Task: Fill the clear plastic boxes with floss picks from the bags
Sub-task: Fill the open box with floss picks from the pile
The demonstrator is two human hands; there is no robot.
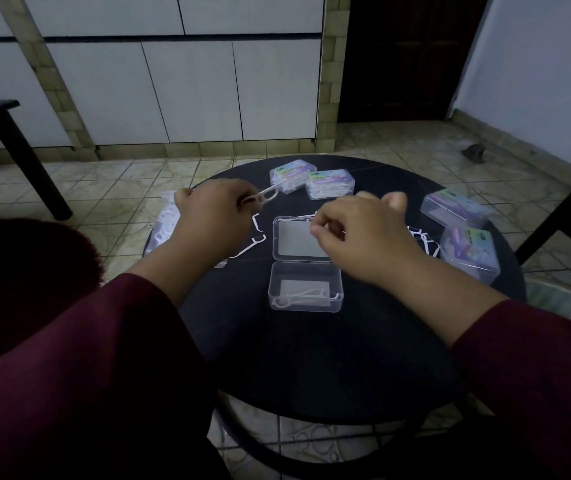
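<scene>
An open clear plastic box (304, 287) sits mid-table with a couple of white floss picks in its base; its lid (297, 240) lies flat behind it. My left hand (213, 216) pinches a white floss pick (266, 195) above the table, left of the lid. My right hand (356, 233) hovers over the lid's right edge, fingers curled, pinching a floss pick that is mostly hidden. Loose picks (258, 237) lie left of the lid, and more loose picks (424, 239) lie at the right. A bag of picks (164, 223) lies at the table's left edge.
Two closed labelled boxes (292, 174) (329, 183) stand at the back of the round black table (311, 358). Two more boxes (453, 207) (469, 252) stand at the right. A dark bench (10, 147) is at far left, tiled floor all around.
</scene>
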